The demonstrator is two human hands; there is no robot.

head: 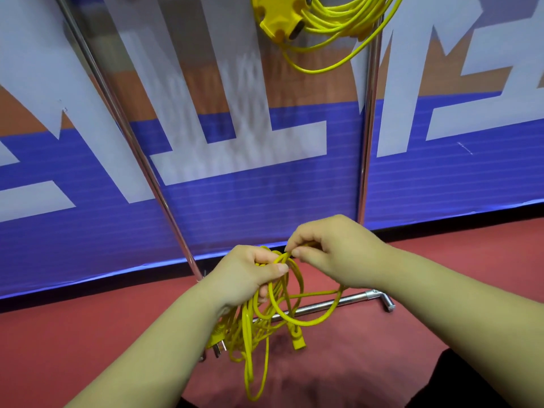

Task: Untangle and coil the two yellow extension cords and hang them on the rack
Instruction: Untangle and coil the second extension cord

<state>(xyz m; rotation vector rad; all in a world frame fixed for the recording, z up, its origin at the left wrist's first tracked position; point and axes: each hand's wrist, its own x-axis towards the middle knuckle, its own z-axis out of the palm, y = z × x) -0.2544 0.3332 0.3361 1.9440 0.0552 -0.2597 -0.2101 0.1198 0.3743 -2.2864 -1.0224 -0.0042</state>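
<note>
A coiled yellow extension cord (332, 22) with its yellow socket block (276, 20) hangs from the metal rack at the top of the view. My left hand (247, 275) is shut on a bundle of loops of the second yellow cord (256, 334), which dangles below it in loose tangled loops. Its plug (216, 341) hangs on the left and a yellow connector end (298, 338) on the right. My right hand (332, 251) pinches one strand of that cord just right of the left hand.
Two chrome rack poles (129, 136) (369, 119) rise in front of a blue, white and orange banner (265, 201). A chrome foot bar (347, 300) of the rack lies on the red floor (88, 334) behind the hanging loops.
</note>
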